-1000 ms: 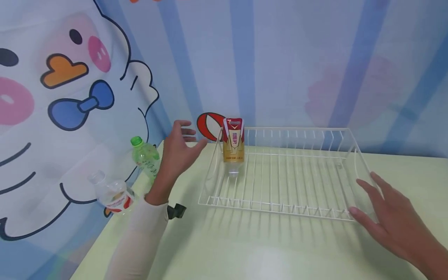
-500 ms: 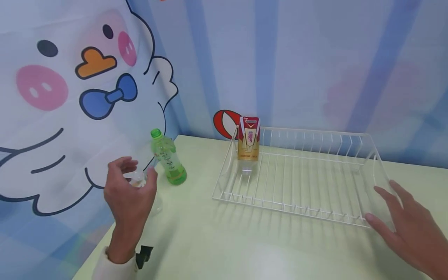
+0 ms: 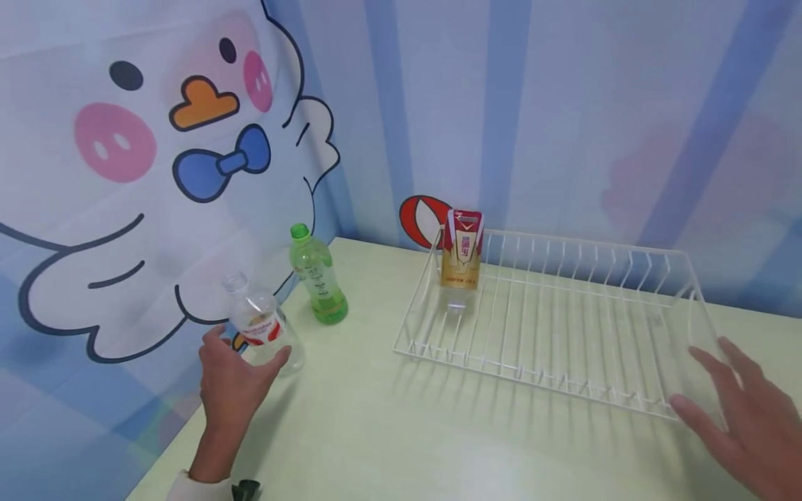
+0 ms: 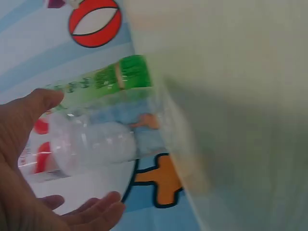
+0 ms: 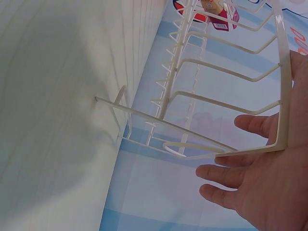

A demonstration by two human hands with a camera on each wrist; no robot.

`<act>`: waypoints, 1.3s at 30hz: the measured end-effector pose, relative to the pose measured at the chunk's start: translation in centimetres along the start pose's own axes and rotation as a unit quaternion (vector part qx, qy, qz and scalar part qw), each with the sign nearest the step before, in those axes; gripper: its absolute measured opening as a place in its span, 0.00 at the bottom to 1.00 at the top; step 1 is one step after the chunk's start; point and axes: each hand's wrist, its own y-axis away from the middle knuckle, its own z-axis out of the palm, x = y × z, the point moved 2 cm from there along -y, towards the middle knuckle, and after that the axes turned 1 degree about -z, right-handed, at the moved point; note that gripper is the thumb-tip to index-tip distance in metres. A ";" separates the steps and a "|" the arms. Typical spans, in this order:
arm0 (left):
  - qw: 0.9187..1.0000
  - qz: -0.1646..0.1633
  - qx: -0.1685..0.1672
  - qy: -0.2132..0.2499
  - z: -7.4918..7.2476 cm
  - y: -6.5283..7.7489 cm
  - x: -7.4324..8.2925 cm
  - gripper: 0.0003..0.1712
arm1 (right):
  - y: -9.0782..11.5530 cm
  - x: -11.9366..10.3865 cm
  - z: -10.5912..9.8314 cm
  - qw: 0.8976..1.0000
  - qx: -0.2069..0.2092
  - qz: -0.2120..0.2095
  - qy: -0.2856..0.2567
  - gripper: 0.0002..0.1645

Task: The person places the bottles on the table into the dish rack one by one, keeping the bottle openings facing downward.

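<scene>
My left hand (image 3: 232, 383) is at the lower part of a clear plastic bottle (image 3: 260, 323) with a red-and-white label and no visible cap. Thumb and fingers lie apart on either side of it; the left wrist view shows a gap between them and the bottle (image 4: 108, 142). Just behind stands a green-tinted bottle (image 3: 318, 278) with a green top. My right hand (image 3: 755, 410) is at the right end of a white wire rack (image 3: 520, 376), fingers spread. In the right wrist view its fingers reach past the rack's corner (image 5: 284, 110), uncurled.
A red-and-gold carton (image 3: 462, 250) stands upright at the rack's left end, with something clear beneath it. The pale table (image 3: 401, 431) meets a blue-striped cloth backdrop (image 3: 564, 125) behind and a cartoon-printed cloth (image 3: 175, 271) on the left.
My left hand has come from beside the rack, left and toward me, to the clear bottle. The view has turned left. My right hand stays by the rack's right end.
</scene>
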 end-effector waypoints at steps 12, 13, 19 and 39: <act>0.978 -0.070 -0.139 0.140 3.7 -2.1 -2.5 0.66 | -0.1 0.0 -0.4 0.999 0.017 -0.038 0.020 0.42; 0.977 -0.074 -0.139 0.146 3.7 -2.2 -2.7 0.65 | -0.1 -0.1 -0.4 0.999 0.013 -0.034 0.021 0.42; 0.973 -0.064 -0.140 0.171 4.1 -2.5 -2.9 0.58 | -0.2 -0.3 -0.5 0.999 0.010 -0.033 0.028 0.43; 0.973 -0.041 -0.146 0.174 4.2 -3.0 -0.8 0.58 | -0.1 0.3 -0.7 0.998 0.039 -0.056 0.016 0.40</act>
